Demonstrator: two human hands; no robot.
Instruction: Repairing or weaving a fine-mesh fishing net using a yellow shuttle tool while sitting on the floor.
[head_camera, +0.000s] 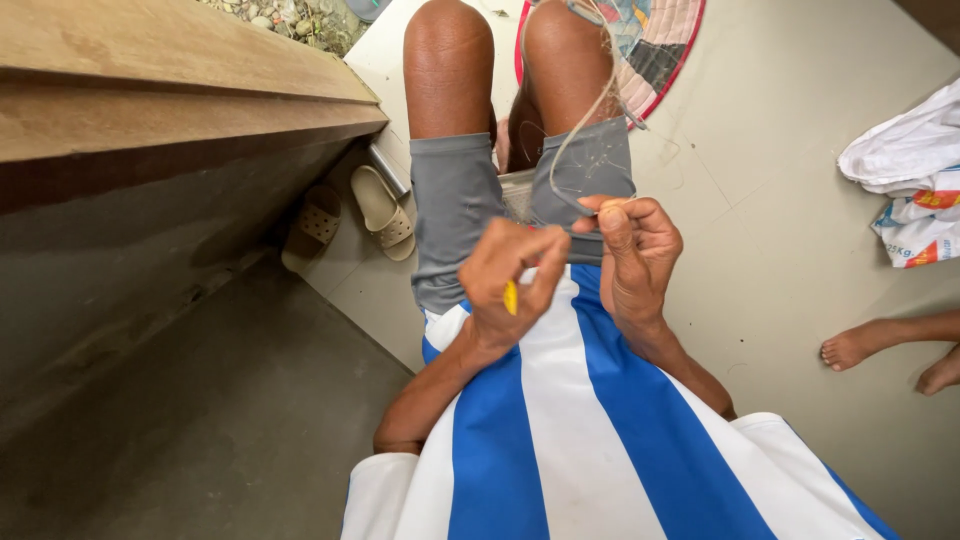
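Your left grip (510, 285) is curled tight on a small yellow tool (510, 297), and your right grip (635, 245) pinches the end of a pale cord (585, 120) between thumb and forefinger. The cord loops away toward 12 o'clock over your grey shorts (455, 200) and knee. Beige sandals (375, 210) lie at 9 o'clock; another person's bare foot (855, 345) rests at 3 o'clock.

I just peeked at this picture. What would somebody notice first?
Right in the middle, the left hand grips a small yellow thing while the right hand pinches a pale cord that loops up over the knees. Below them is a shirt with bold blue and white stripes. A pair of beige sandals lies under the wooden bench at left.
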